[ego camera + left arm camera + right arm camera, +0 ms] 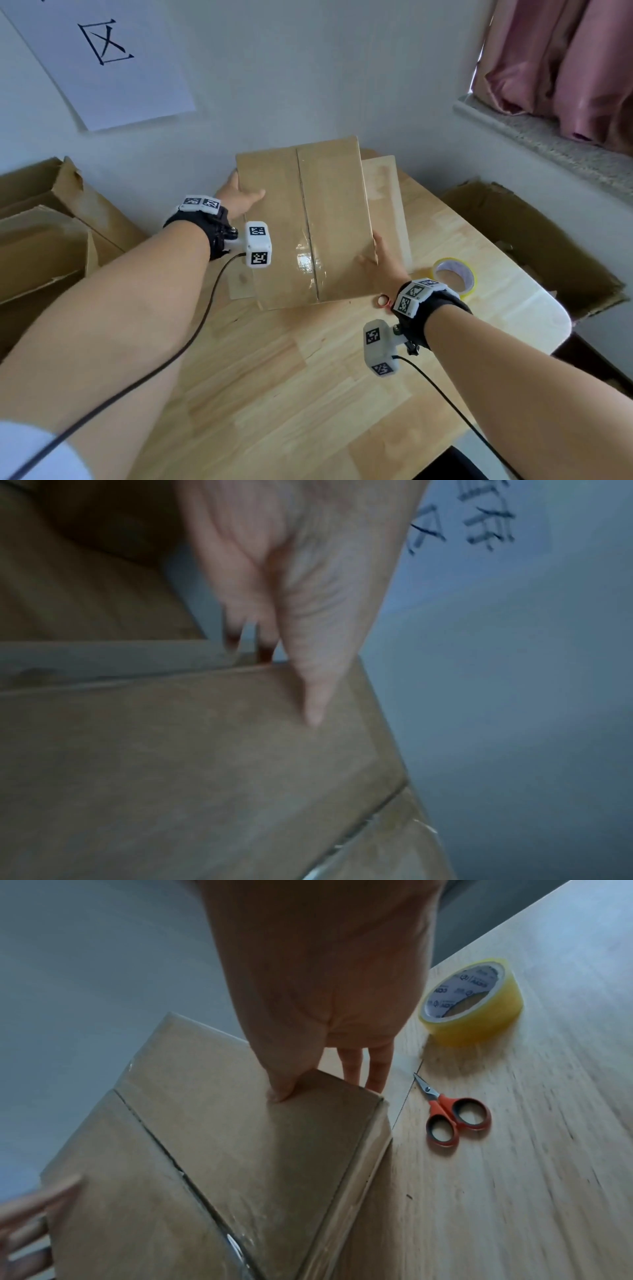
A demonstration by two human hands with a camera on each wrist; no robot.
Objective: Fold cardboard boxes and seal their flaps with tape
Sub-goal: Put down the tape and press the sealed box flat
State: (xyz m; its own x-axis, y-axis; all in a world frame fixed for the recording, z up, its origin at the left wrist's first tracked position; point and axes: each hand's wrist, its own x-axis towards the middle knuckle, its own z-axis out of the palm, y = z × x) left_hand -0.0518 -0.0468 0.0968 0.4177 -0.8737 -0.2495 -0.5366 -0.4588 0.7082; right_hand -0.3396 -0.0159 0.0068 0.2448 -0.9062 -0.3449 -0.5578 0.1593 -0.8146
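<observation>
On the pale wooden desk (pixel 308 394) the cardboard box (pixel 301 222) is held between both grips, left hand (pixel 239 200) and right hand (pixel 380 262) clasping opposite edges, seemingly to move it, tape roll (pixel 454 275) and scissors (pixel 452 1118) lying right of it.

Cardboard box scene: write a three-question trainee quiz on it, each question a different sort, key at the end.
1. True or false: both the left hand and the right hand grip the cardboard box.
2. What lies on the table nearest the tape roll? A) scissors B) a marker C) a knife
3. Fill in: the tape strip over the box's centre seam is ____ (clear or brown).

Key: 1 true; 2 A; 3 clear.
</observation>
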